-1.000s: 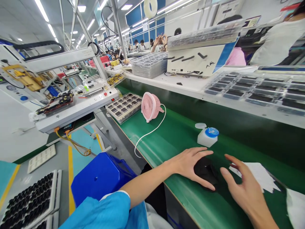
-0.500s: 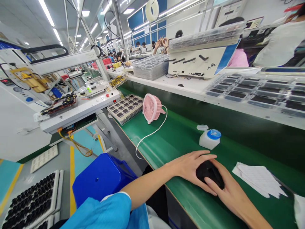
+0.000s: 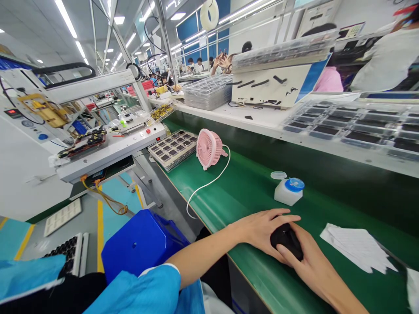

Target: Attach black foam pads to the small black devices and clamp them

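A black computer mouse [image 3: 286, 239] is held low over the green bench mat, between my two hands. My left hand [image 3: 262, 230] reaches in from the left, its fingers curved over the mouse's far side and top. From the near right, my right hand [image 3: 307, 257] grips the other side, thumb along the near edge. The undersides of the fingers are hidden. Just beyond the hands stands a white square bottle [image 3: 287, 195] with a blue top and its clear lid flipped back. White paper slips [image 3: 356, 246] lie right of my right hand.
A pink fan [image 3: 208, 149] with a white cable stands beside a parts tray [image 3: 174, 148]. Behind runs a white shelf with clear trays [image 3: 353, 124]. A blue stool [image 3: 137, 246] is below the bench edge, and a machine [image 3: 111, 150] stands left.
The mouse has turned slightly between my hands, and my right hand has shifted a little left. Blue and black clothing has come into the lower left, covering part of the floor tray.
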Motion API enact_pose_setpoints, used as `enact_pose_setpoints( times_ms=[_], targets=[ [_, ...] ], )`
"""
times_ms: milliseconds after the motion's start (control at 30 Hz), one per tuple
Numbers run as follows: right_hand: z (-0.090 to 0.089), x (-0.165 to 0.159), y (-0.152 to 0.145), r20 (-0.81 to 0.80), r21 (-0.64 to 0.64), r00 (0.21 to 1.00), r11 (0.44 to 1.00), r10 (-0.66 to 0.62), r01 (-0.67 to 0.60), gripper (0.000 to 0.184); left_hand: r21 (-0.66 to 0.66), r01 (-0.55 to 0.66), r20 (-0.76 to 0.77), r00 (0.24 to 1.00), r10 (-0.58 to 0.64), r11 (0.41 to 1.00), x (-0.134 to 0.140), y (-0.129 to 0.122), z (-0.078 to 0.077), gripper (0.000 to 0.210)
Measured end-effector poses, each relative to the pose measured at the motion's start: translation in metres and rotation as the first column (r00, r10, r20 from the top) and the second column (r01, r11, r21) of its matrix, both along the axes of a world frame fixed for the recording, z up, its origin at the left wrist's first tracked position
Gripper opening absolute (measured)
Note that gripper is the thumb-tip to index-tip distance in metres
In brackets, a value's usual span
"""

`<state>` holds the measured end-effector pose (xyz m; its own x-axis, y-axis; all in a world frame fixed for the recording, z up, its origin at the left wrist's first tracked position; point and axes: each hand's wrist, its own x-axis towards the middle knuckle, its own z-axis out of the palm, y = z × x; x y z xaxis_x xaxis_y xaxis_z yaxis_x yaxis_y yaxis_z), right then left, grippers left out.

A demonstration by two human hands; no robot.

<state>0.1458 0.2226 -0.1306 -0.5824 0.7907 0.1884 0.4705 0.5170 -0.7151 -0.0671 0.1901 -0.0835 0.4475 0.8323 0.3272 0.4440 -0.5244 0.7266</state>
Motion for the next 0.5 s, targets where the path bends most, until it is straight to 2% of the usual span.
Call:
enact_pose_setpoints(
  times_ms=[133, 267, 367, 500],
  targets=[
    [0.0036, -0.0019, -0.0027, -0.022, -0.055, 1.000, 0.998, 0.006, -0.007, 0.068, -0.014, -0.006, -0.003, 1.000, 0.006, 1.000, 0.0000, -0.0001, 0.0011, 0.119],
    [0.0053, -0.0039, -0.0026, -0.038, -0.046, 0.999, 0.999, 0.020, -0.021, 0.067, -0.001, -0.011, -0.022, 1.000, 0.011, 1.000, -0.0001, 0.0000, 0.0015, 0.119],
    [0.0048, -0.0042, -0.0018, -0.037, -0.027, 0.999, 1.000, 0.013, -0.014, 0.067, 0.065, -0.017, -0.037, 0.999, 0.020, 0.998, 0.0006, -0.0003, 0.0006, 0.118],
    [0.0038, -0.0020, 0.0007, -0.068, 0.001, 0.998, 1.000, -0.014, 0.014, 0.069, 0.192, -0.087, -0.073, 0.992, 0.103, 0.978, 0.0028, -0.0054, 0.0042, 0.117]
  ],
)
